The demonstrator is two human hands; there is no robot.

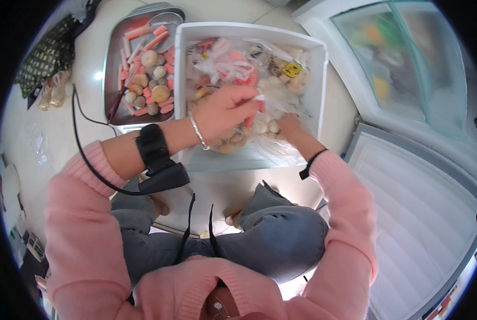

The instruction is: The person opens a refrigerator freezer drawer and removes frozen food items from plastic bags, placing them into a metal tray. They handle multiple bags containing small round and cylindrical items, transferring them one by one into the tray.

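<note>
A white freezer drawer [323,80] with a clear front panel stands before me, filled with plastic bags of food. My left hand [238,104] is over its middle, fingers closed on the edge of a clear plastic bag [278,98]. My right hand [290,126] reaches into that bag among pale round balls [262,125]; its fingertips are partly hidden, so its hold cannot be told. Tan pieces of food [228,142] lie below my left hand. Left of the drawer, a metal tray [112,80] holds crab sticks [155,40], assorted balls [160,94] and a dark-handled strainer [117,103].
At the right stand an open refrigerator compartment with clear drawers [378,64] and an open door [414,216]. A dark patterned bag [48,56] lies on the floor at the upper left. A black cable [78,132] runs from my left wrist past the tray.
</note>
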